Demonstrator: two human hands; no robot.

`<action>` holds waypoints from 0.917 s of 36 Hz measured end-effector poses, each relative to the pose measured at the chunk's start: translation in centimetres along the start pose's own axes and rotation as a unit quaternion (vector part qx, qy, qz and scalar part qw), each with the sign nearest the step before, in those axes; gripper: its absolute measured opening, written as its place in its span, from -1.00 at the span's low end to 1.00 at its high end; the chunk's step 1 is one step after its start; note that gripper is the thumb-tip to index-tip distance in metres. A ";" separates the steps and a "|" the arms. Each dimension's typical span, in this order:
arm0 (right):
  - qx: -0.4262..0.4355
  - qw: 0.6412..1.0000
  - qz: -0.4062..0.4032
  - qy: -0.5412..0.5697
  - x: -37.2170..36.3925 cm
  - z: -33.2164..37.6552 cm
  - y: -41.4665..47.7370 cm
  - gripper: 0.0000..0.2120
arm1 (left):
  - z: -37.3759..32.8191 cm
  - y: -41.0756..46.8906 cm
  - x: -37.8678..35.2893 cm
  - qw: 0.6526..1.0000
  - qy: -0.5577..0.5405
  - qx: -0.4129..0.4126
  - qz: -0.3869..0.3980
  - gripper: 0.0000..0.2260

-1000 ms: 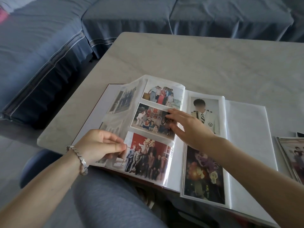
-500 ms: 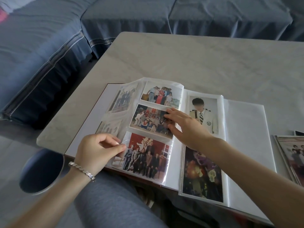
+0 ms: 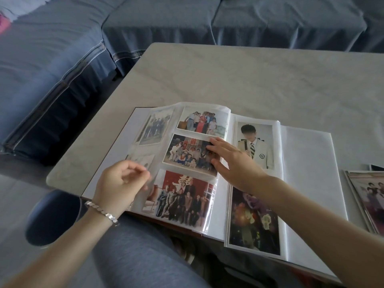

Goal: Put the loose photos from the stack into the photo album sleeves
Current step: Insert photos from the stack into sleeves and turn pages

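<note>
Sofa cushions (image 3: 52,69) in blue cloth fill the upper left of the frame, and a pale table (image 3: 249,80) runs from the centre to the right edge. At the lower left a grey-clad leg (image 3: 135,256) is seen below the table's near edge. A photo album (image 3: 307,173) lies open on the near part of the table, its lower edge overhanging toward the leg.

The left hand (image 3: 120,183), with a silver bracelet (image 3: 101,212) at the wrist, is held over the album's lower left corner. Its fingers are curled, and the thumb and forefinger seem to pinch the left edge of a clear sleeve page (image 3: 164,113), though the fingertips are blurred. This page is raised off the album and bowed, and three group pictures are stacked in it from top to bottom.

The middle photo (image 3: 187,154) sits slightly tilted at the centre pocket. The right hand (image 3: 234,163) reaches in from the lower right; its fingers are straight and spread, resting flat on the photo's right end, with the thumb beside the lower right corner. Nothing is clasped by it.

Just right of that hand a portrait photo (image 3: 257,146) is held in the next page, above a dark photo (image 3: 253,221). At the right edge of the frame the stack of loose photos (image 3: 369,200) lies on the table, apart from the album.
</note>
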State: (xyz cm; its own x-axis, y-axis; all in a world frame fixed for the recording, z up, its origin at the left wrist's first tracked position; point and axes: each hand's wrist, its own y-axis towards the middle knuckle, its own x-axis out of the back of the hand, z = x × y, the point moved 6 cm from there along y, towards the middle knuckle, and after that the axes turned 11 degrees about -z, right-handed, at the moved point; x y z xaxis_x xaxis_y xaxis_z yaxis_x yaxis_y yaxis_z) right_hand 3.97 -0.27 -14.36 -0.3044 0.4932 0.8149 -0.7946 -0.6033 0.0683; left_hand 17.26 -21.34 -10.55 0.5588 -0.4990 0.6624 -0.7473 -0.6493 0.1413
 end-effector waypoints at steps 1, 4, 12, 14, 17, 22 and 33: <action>0.000 1.000 0.002 -0.002 -0.1 0.0 0.0 -0.58 | -0.9 0.0 0.3 0.998 0.018 -0.054 -0.022 -0.89; 0.004 1.000 0.008 -0.011 -0.4 -0.1 -0.1 -0.55 | -2.3 0.1 -0.9 0.981 0.069 -0.177 0.026 -0.62; 0.029 0.999 0.006 -0.027 0.1 -0.4 -1.5 -0.50 | -0.5 -0.1 -3.8 0.969 0.163 -0.145 0.118 -0.63; 0.027 0.999 0.005 -0.018 0.6 -0.9 -2.3 -0.52 | -1.0 0.3 -3.9 0.971 0.170 -0.141 0.091 -0.63; 0.012 1.000 -0.025 0.001 2.1 -2.1 -3.9 -0.60 | -3.7 0.3 -4.8 0.965 0.178 -0.187 0.054 -0.67; -0.043 0.994 -0.100 0.003 6.1 -5.8 -7.3 -0.69 | -9.9 -1.9 -9.0 0.943 0.153 -0.286 0.079 -0.77; -0.341 0.910 -0.223 -0.079 14.4 -18.4 -15.8 -0.66 | -16.0 -6.9 -20.0 0.867 0.214 -0.360 0.270 -0.55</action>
State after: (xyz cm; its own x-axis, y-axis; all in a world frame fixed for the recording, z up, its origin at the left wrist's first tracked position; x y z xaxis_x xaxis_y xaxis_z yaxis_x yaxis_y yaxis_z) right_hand 2.45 27.89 -14.25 0.1638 0.4646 0.8702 -0.9783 0.1900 0.0826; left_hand 5.47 2.32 -12.97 -0.0113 -0.2602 0.9655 -0.9754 0.2154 0.0466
